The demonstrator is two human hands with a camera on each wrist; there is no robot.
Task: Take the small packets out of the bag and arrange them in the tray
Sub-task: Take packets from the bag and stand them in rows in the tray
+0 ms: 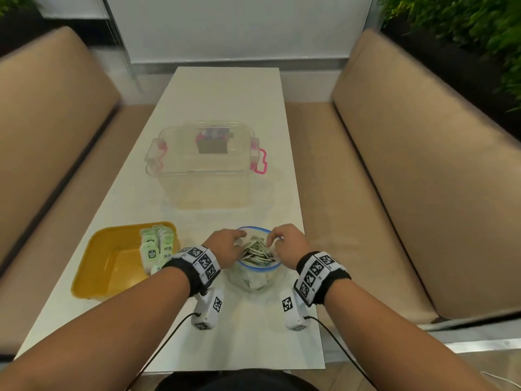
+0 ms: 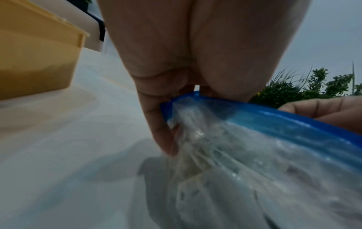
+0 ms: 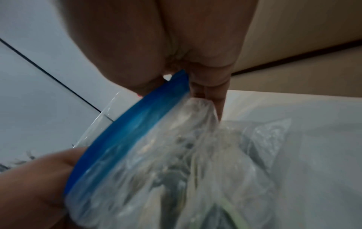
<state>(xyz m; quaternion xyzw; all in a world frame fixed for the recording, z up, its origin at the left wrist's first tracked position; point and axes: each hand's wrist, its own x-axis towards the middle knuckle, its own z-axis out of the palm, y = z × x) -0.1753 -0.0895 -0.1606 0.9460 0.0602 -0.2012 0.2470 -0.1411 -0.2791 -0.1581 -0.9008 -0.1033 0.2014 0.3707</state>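
I'm seeing bare forearms, no sleeves. Each wrist is wearing a black band faced with white tiles carrying black square fiducial codes. A white camera pod with its own code tag is hanging under each wrist, trailing a thin black cable.

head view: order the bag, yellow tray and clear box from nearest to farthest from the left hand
1. Bag: the left hand grips its blue rim, with the right hand on the opposite side.
2. Yellow tray: on the table just left of that hand.
3. Clear box: farther up the table, beyond the bag.
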